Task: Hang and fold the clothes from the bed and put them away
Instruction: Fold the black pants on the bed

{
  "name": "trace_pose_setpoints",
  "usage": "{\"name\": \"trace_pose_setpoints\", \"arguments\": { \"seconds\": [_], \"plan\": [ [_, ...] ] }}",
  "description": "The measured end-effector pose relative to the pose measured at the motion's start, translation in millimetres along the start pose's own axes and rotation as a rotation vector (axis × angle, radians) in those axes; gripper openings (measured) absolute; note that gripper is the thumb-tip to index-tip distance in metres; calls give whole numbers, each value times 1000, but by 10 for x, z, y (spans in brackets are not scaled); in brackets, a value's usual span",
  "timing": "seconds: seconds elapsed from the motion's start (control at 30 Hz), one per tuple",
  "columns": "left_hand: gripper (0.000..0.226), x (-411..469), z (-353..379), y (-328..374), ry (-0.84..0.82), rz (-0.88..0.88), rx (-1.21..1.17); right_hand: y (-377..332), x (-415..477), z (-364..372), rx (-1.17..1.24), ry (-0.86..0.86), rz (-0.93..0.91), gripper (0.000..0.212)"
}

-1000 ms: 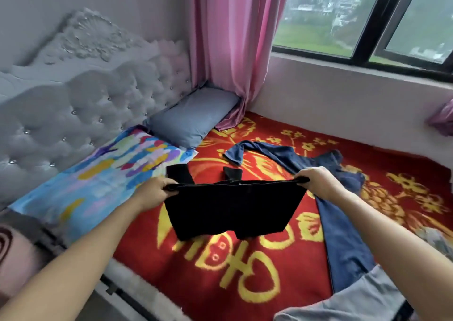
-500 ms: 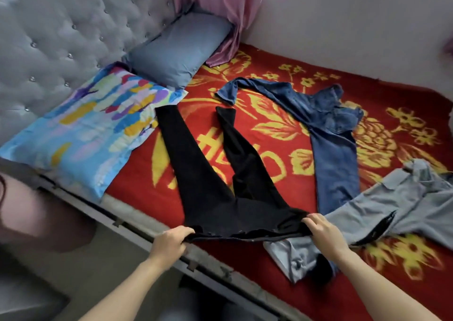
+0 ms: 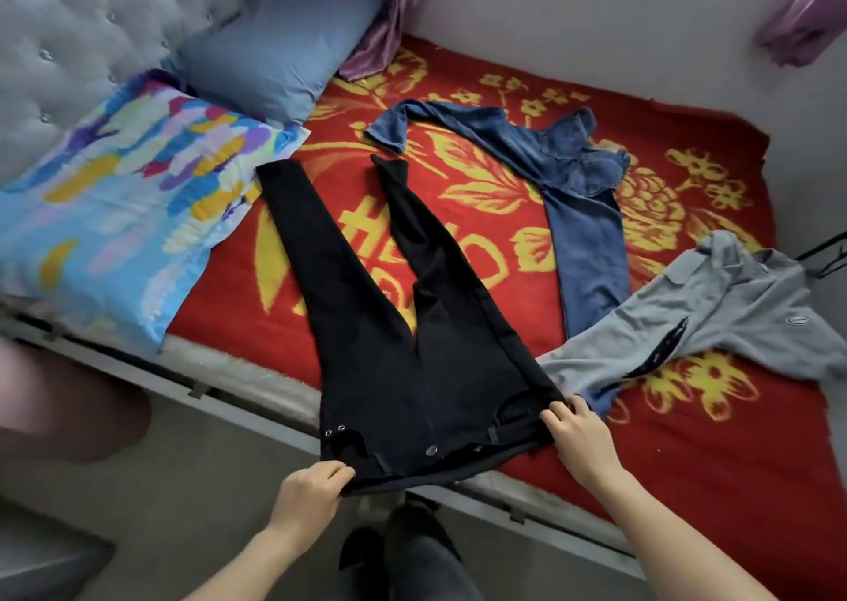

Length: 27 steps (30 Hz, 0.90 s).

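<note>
Left hand [image 3: 311, 493] and right hand [image 3: 582, 440] pinch black trousers [image 3: 403, 353]; shirt badge [image 3: 796, 320] illegible.

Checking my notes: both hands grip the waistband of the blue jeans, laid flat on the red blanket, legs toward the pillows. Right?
Wrong garment. In the head view the left hand and right hand grip the waistband of the black trousers; the blue jeans lie untouched to their right. The rest holds.
</note>
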State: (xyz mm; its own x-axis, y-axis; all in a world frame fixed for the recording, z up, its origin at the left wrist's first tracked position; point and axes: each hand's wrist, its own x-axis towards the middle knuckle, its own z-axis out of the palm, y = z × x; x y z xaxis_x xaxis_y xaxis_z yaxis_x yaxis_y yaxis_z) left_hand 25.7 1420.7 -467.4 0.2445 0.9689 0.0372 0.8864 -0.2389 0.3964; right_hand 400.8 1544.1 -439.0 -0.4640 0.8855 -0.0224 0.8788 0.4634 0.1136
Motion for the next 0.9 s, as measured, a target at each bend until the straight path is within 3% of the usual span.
{"name": "trace_pose_setpoints", "arguments": {
  "seconds": [0.07,0.13,0.2,0.33,0.47,0.63,0.73,0.9],
  "plan": [
    [30,-69,23,20,37,7,19,-22,31,-83,-50,39,-4,15],
    [36,-104,30,104,73,17,43,10,82,-209,-57,69,-8,24],
    [39,-133,46,200,95,41,34,109,129,-346,-38,84,4,17],
    [35,-78,-13,571,178,79,9,484,42,-585,27,62,6,46],
    [26,13,149,1121,188,138,-45,992,-293,-613,68,-81,19,45],
    [41,58,535,1791,115,189,-65,1589,-839,-504,70,-250,156,35],
    [32,84,649,2091,111,193,-77,1715,-1033,-506,26,-349,155,39],
    [22,89,707,2366,75,214,-68,1852,-1187,-526,20,-350,122,34]
  ]
}}
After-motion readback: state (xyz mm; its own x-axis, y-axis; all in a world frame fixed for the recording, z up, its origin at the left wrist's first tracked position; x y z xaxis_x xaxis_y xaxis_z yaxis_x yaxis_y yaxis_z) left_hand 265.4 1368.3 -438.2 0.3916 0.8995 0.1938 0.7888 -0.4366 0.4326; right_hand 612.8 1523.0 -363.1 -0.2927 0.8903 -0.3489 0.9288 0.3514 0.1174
